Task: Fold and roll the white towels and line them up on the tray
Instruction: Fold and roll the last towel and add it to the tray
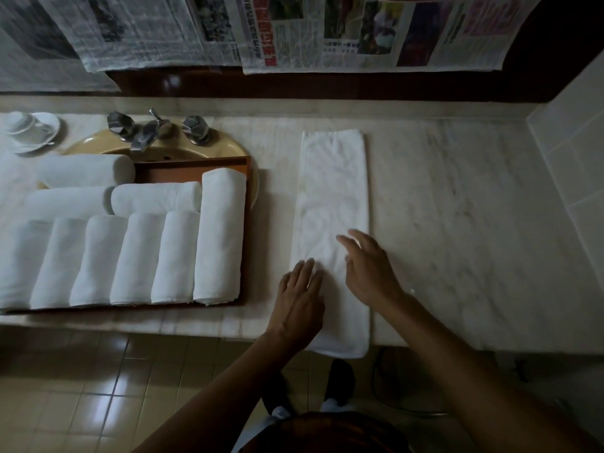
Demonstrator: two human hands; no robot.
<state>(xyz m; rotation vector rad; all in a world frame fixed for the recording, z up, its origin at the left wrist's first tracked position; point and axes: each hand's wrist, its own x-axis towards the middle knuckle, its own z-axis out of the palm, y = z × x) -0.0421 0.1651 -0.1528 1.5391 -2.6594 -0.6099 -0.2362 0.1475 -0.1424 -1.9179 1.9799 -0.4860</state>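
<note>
White folded towel point(331, 197): left hand point(299, 299) and right hand point(369, 269) lie on it, fingers straight, gripping nothing.

- We see our left hand point(299, 299) palm down, its fingers straight, close together and pointing far.
- Our right hand point(369, 269) is just right of it, palm down, fingers loosely spread.
- Our bare left forearm point(212, 387) and right forearm point(474, 364) reach in from the near edge.

Bare left hand point(299, 302), bare right hand point(371, 273), black shoes point(340, 377), white socks point(330, 404)
</note>
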